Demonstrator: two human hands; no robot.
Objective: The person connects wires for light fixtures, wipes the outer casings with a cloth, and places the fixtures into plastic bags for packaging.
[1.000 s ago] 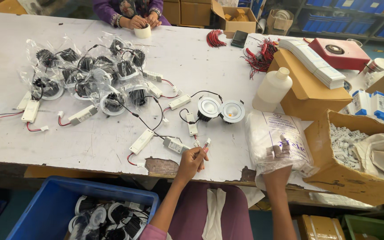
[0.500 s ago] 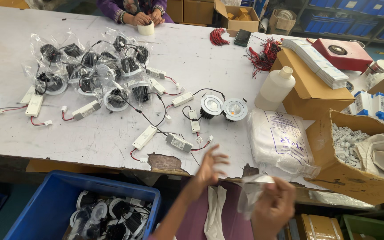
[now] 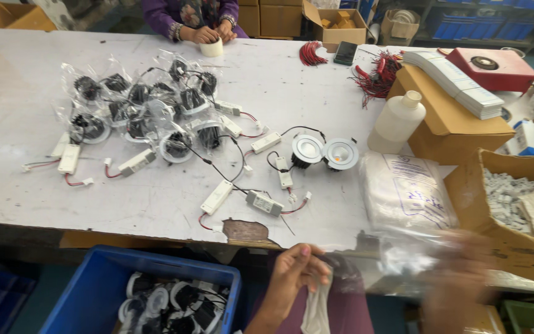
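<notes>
clear plastic bag point(image 3: 397, 256): thin, glossy and crumpled, stretched between the person's two hands just below the table's near edge; see-through, streaked by motion.
left hand point(image 3: 295, 272): fingers curled, pinching the bag's left end, above a pale cloth on the lap.
right hand point(image 3: 458, 281): heavily blurred at the bag's right end; whether it grips the film cannot be told.
table point(image 3: 316, 80): broad white top, scuffed, with a chipped brown patch at the near edge.
two bare downlights point(image 3: 324, 152): round, white-rimmed, side by side near the middle, trailing black leads.
drivers point(image 3: 217, 196): small white rectangular boxes with red and white wires, scattered over the table.
bagged lamps point(image 3: 143, 108): dark finned fixtures in crinkled clear bags, heaped on the far left.
stack of flat bags point(image 3: 403, 192): cloudy white plastic, soft-edged, lying just right of the downlights.
plastic bottle point(image 3: 397, 120): milky, squat, capped, upright beside a cardboard box.
blue crate point(image 3: 94, 291): hard plastic, under the table edge, holding more bagged lamps.
cardboard box point(image 3: 483, 192): open, at right, filled with small white parts.
co-worker's hands point(image 3: 208, 34): at the far edge, closed around a roll of tape.
</notes>
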